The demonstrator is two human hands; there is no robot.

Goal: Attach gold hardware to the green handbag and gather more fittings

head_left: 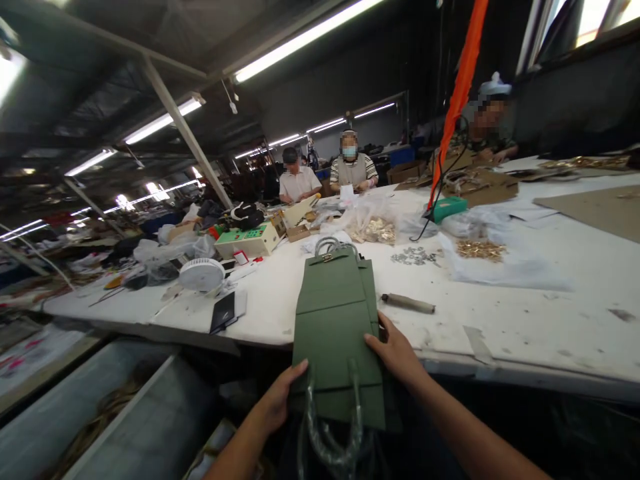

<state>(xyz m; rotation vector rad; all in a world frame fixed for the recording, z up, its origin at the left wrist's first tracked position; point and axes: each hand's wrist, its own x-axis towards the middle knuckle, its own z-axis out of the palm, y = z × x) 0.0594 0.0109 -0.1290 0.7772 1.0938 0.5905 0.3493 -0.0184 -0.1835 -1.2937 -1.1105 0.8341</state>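
A flat green handbag piece [334, 320] lies over the near edge of the white worktable [550, 313], its plastic-wrapped handles [333, 440] hanging toward me. My left hand [277, 400] grips its lower left edge, thumb on top. My right hand [395, 350] holds its right edge, fingers curled round the side. A metal clasp [329, 257] sits at the far end of the piece, with more green pieces stacked beneath.
A grey cylindrical tool [407, 303] lies right of the bag. Plastic bags of gold fittings [480, 250], silver parts [415, 255], a white round fan [202, 273] and a green box [247, 240] are on the table. Three people sit at the far side. A bin [125, 413] stands lower left.
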